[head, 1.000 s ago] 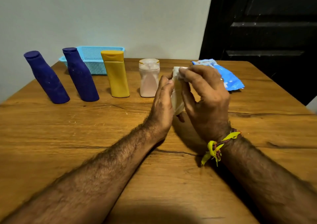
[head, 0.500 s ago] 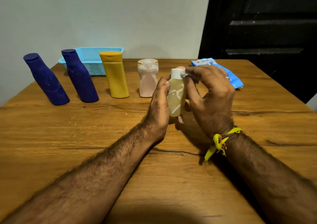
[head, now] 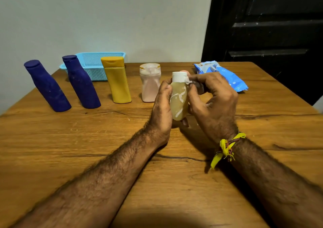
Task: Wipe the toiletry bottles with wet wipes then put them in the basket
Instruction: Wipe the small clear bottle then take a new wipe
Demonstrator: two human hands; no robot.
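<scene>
My left hand [head: 161,103] grips a small pale yellow bottle [head: 179,102] with a white cap, upright above the table's middle. My right hand [head: 213,102] pinches a crumpled wet wipe [head: 189,82] against the bottle's neck just below the cap; most of the wipe is hidden in the fingers. Behind stand a pink bottle [head: 150,82], a yellow bottle [head: 116,80] and two dark blue bottles [head: 47,86] [head: 81,82]. The light blue mesh basket [head: 94,62] sits at the back left, behind them.
A blue wet wipe packet [head: 225,76] lies at the back right of the wooden table [head: 87,140]. A grey wall runs behind the table and a black door stands at the right. Bare tabletop spreads in front of my arms.
The wipe covered the bottle's upper part a second ago. My right hand has drawn it aside to the neck, and the cap and yellow body now show.
</scene>
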